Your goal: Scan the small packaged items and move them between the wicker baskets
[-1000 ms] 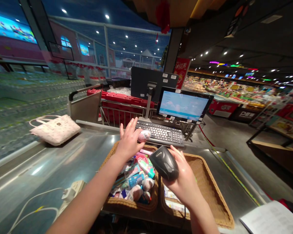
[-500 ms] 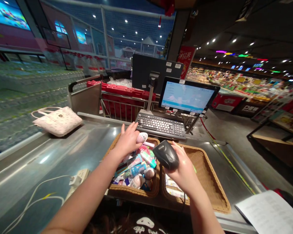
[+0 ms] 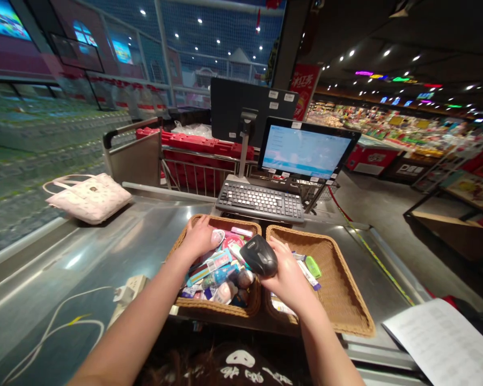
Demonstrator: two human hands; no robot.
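Note:
My left hand (image 3: 198, 239) is low at the back left of the left wicker basket (image 3: 220, 310). Its thumb side is closed on a small pale pink, egg-shaped item (image 3: 218, 237). That basket holds a jumble of small packages, a blue bottle (image 3: 218, 275) and another egg-shaped item (image 3: 225, 292). My right hand (image 3: 284, 271) grips a black barcode scanner (image 3: 259, 255), held over the gap between the two baskets. Below and beyond that hand, the right wicker basket (image 3: 338, 289) contains a green item (image 3: 313, 266) and several slim boxes, partly hidden by my hand.
Behind the baskets stand a keyboard (image 3: 261, 201) and a lit monitor (image 3: 309, 149). A pale handbag (image 3: 90, 198) rests on the metal counter (image 3: 145, 230) at left, near a power strip (image 3: 131, 292). Printed paper (image 3: 443, 338) lies at right. Shopping carts (image 3: 193, 174) stand beyond the counter.
My left hand has lowered from near the keyboard into the left basket with the egg-shaped item. My right hand has moved the scanner slightly left, uncovering the green item. The view shifted a little.

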